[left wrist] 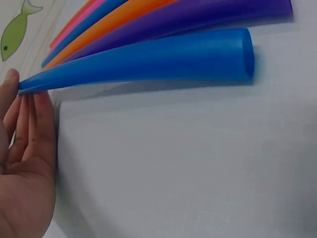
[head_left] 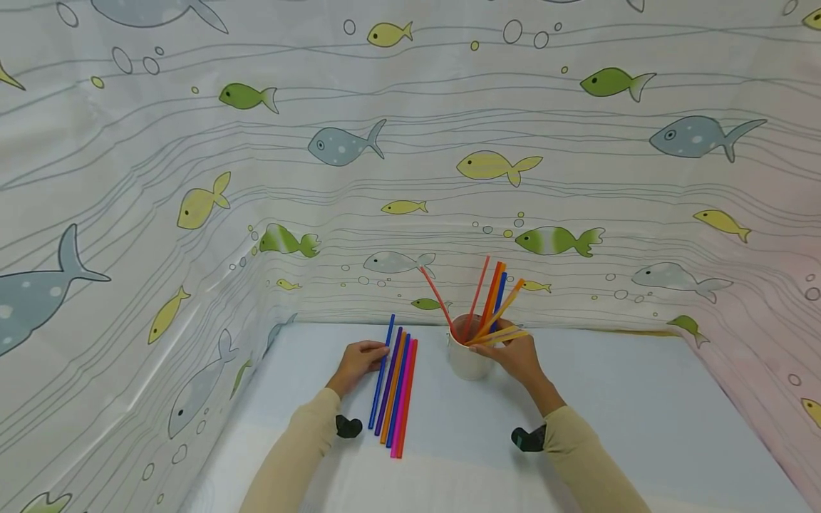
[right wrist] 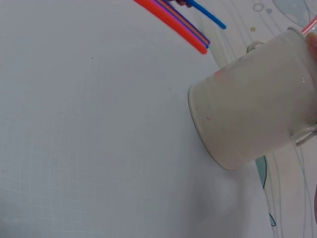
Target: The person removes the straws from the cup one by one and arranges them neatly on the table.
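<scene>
My left hand (head_left: 359,365) pinches a blue straw (left wrist: 163,57) near its far end, between thumb and fingertips. Right of that straw a row of straws lies side by side on the table: a purple straw (head_left: 388,381), an orange one, another blue one, a pink one and a red straw (head_left: 407,399). My right hand (head_left: 521,356) grips the upper side of a cream metal bucket (right wrist: 252,104), thumb at its front rim. Red, orange and blue straws stand in the bucket, fanning outward. Yellow-orange straws (head_left: 507,335) lean low across the rim over my right fingers.
The white table (head_left: 609,399) ends at a back wall covered with a fish-print sheet (head_left: 417,178), which also runs along both sides. Dark wrist devices (head_left: 529,439) sit under both sleeves.
</scene>
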